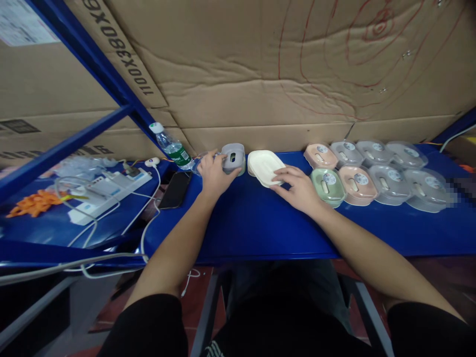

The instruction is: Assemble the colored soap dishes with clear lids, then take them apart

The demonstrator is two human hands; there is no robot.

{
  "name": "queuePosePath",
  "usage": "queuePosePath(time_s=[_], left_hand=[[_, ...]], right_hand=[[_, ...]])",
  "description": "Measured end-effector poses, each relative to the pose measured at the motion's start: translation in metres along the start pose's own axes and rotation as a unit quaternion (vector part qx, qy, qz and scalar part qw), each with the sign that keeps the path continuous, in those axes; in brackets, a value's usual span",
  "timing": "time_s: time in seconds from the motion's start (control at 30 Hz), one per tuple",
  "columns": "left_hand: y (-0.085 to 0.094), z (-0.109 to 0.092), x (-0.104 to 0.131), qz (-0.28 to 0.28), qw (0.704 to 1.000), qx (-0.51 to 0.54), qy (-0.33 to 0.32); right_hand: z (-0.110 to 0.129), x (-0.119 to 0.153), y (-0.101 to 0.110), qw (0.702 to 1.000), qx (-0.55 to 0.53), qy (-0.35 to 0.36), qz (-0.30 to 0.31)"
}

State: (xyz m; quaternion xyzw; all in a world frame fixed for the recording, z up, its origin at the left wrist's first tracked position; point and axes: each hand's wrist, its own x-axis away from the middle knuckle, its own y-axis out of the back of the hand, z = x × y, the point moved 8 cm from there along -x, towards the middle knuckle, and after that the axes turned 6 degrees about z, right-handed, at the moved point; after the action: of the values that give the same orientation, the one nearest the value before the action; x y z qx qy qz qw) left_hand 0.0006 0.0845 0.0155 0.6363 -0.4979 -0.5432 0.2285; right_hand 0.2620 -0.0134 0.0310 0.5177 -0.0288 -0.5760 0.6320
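Clearly, the cardboard wall [230, 54] read 1100X380, upside down. On the blue table [253, 225], eight lidded boxes [392, 184] stood right in two rows, round labels too small to read, contents obscured. Mid-table, toward the back, my right hand [296, 187] pinched the near-right end of a cream tray [263, 167]; its long axis slanted from far left to near right, broad face up. Just left, my left hand [215, 174] gripped a grey-lidded box [237, 150]. Green-labelled bottle [171, 148] stood farther left, lettering unreadable.

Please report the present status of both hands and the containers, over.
Left hand on gray container; right hand gripping cream dish. Lidded containers in two rows, to the right. Bottle close to left hand, possibly in its way.
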Motion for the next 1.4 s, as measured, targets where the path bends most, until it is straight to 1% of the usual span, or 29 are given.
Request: queuePosePath(time_s=[0.1, 0.17, 0.23, 0.3, 0.37, 0.43, 0.47, 0.57, 0.7, 0.77, 0.83, 0.9, 1.03, 1.1, 1.13, 1.2, 1.3, 1.33, 1.4], left_hand=[[-0.003, -0.011, 0.002, 0.013, 1.0, 0.011, -0.023], [-0.006, -0.019, 0.004, 0.023, 0.999, 0.017, -0.036], [-0.009, -0.028, 0.007, 0.027, 0.998, 0.024, -0.054], [-0.011, -0.038, 0.01, 0.023, 0.996, 0.03, -0.077], [-0.012, -0.048, 0.013, 0.018, 0.994, 0.029, -0.102], [-0.014, -0.057, 0.017, 0.017, 0.991, 0.024, -0.133], [-0.015, -0.061, 0.019, 0.021, 0.988, 0.022, -0.154], [-0.018, -0.073, 0.025, 0.05, 0.973, 0.03, -0.225], [-0.024, -0.085, 0.032, 0.115, 0.945, 0.044, -0.302], [-0.03, -0.087, 0.035, 0.145, 0.934, 0.036, -0.324], [-0.037, -0.087, 0.036, 0.163, 0.93, 0.018, -0.328], [-0.044, -0.085, 0.036, 0.171, 0.933, -0.006, -0.317], [-0.05, -0.079, 0.033, 0.168, 0.946, -0.045, -0.274], [-0.05, -0.079, 0.033, 0.17, 0.948, -0.058, -0.262], [-0.05, -0.08, 0.033, 0.17, 0.948, -0.065, -0.26], [-0.049, -0.081, 0.034, 0.167, 0.948, -0.08, -0.259], [-0.049, -0.083, 0.036, 0.155, 0.948, -0.097, -0.261], [-0.049, -0.083, 0.036, 0.152, 0.948, -0.101, -0.261], [-0.05, -0.083, 0.037, 0.15, 0.948, -0.107, -0.261]], right_hand=[[-0.019, -0.004, -0.006, 0.997, -0.013, -0.049, -0.056], [-0.034, -0.009, -0.015, 0.993, -0.026, -0.088, -0.076], [-0.046, -0.015, -0.027, 0.99, -0.039, -0.116, -0.077], [-0.053, -0.021, -0.043, 0.99, -0.059, -0.118, -0.042], [-0.053, -0.024, -0.059, 0.991, -0.084, -0.1, 0.012], [-0.05, -0.023, -0.071, 0.991, -0.1, -0.076, 0.055], [-0.048, -0.022, -0.073, 0.99, -0.101, -0.067, 0.067], [-0.047, -0.018, -0.072, 0.992, -0.078, -0.07, 0.066], [-0.052, -0.017, -0.056, 0.994, -0.013, -0.108, 0.021], [-0.055, -0.016, -0.05, 0.991, 0.014, -0.132, 0.011], [-0.059, -0.016, -0.05, 0.987, 0.026, -0.157, 0.023], [-0.06, -0.016, -0.054, 0.986, 0.015, -0.16, 0.048], [-0.049, -0.016, -0.069, 0.988, -0.021, -0.099, 0.117], [-0.038, -0.016, -0.071, 0.988, -0.016, -0.071, 0.138], [-0.032, -0.016, -0.069, 0.988, -0.005, -0.061, 0.142], [-0.018, -0.016, -0.057, 0.989, 0.035, -0.047, 0.138], [-0.004, -0.012, -0.026, 0.984, 0.123, -0.05, 0.121], [-0.005, -0.009, -0.013, 0.981, 0.144, -0.065, 0.11], [-0.014, -0.002, 0.012, 0.975, 0.179, -0.102, 0.086]])
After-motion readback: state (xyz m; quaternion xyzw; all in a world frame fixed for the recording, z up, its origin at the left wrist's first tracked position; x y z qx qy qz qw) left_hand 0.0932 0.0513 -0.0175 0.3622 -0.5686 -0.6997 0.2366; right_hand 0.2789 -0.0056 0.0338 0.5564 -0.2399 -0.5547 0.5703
